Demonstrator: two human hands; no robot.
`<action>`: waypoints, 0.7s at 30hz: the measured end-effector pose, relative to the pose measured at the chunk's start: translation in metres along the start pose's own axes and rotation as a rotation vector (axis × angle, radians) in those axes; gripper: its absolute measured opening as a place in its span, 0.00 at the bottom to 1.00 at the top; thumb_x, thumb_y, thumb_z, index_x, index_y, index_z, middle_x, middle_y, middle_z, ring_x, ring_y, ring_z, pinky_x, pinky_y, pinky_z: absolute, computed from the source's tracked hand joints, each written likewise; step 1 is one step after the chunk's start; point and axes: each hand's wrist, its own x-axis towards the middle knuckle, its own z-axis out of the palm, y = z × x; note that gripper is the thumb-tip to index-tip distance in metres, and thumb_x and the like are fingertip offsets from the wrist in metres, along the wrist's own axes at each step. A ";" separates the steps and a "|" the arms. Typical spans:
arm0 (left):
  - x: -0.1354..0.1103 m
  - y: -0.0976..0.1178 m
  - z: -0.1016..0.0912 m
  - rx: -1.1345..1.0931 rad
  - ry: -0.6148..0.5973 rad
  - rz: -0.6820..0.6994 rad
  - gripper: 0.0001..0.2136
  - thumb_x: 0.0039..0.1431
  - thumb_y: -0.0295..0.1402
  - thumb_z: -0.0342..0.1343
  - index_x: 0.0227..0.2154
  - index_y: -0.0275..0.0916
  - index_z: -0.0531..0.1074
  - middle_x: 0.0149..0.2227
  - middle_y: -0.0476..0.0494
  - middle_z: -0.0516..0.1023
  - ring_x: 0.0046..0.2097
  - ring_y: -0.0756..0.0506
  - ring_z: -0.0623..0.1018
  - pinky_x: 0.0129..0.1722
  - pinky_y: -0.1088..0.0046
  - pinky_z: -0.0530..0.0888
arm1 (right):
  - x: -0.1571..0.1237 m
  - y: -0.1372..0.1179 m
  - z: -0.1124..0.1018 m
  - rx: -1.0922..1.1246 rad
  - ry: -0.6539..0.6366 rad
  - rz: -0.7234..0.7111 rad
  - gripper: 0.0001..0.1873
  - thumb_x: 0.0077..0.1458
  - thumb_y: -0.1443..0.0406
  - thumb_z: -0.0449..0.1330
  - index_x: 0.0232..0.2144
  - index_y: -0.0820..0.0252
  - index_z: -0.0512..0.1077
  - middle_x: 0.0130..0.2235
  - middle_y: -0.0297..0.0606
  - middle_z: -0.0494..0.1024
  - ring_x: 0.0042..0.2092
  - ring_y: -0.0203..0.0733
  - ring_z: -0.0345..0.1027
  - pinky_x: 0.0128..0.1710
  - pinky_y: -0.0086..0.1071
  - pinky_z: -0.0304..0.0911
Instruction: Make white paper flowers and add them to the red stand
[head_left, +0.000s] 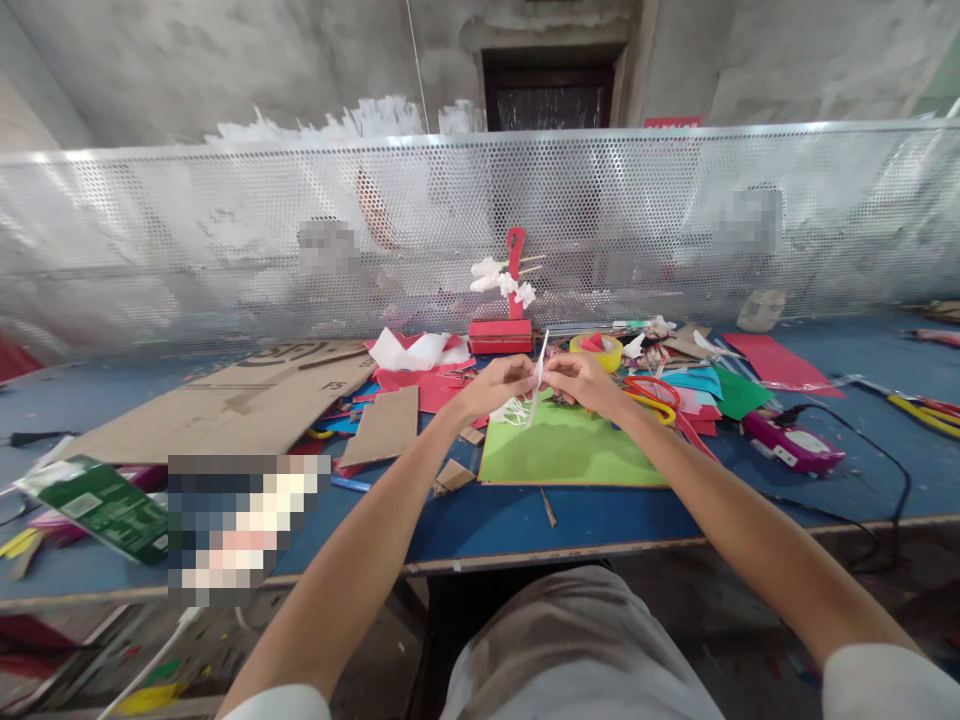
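My left hand (512,378) and my right hand (576,376) meet in front of me, fingers pinched on a thin white strip of paper (543,352) that stands upright between them. Its exact kind is hard to make out. Beneath both hands lies a lime-green sheet (577,450), with a bundle of white string (511,410) on it by my left hand. Behind them stands a red box (500,337) with a red upright post (515,250); white crumpled tufts and thin sticks are attached to the post.
Flat cardboard (225,400) covers the left of the blue table (450,530). Yellow tape (598,350), orange-handled scissors (652,395) and coloured paper lie right of centre. Further right are a purple device (793,443) with a black cord and yellow-handled pliers (926,410). A perforated metal screen (637,230) stands behind.
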 end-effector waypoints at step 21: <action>-0.002 -0.003 0.003 0.350 0.060 0.081 0.13 0.61 0.43 0.53 0.33 0.37 0.66 0.30 0.47 0.71 0.30 0.51 0.70 0.30 0.75 0.66 | 0.003 0.010 0.001 -0.217 0.057 -0.124 0.09 0.53 0.61 0.58 0.27 0.61 0.73 0.25 0.33 0.72 0.28 0.35 0.62 0.27 0.27 0.56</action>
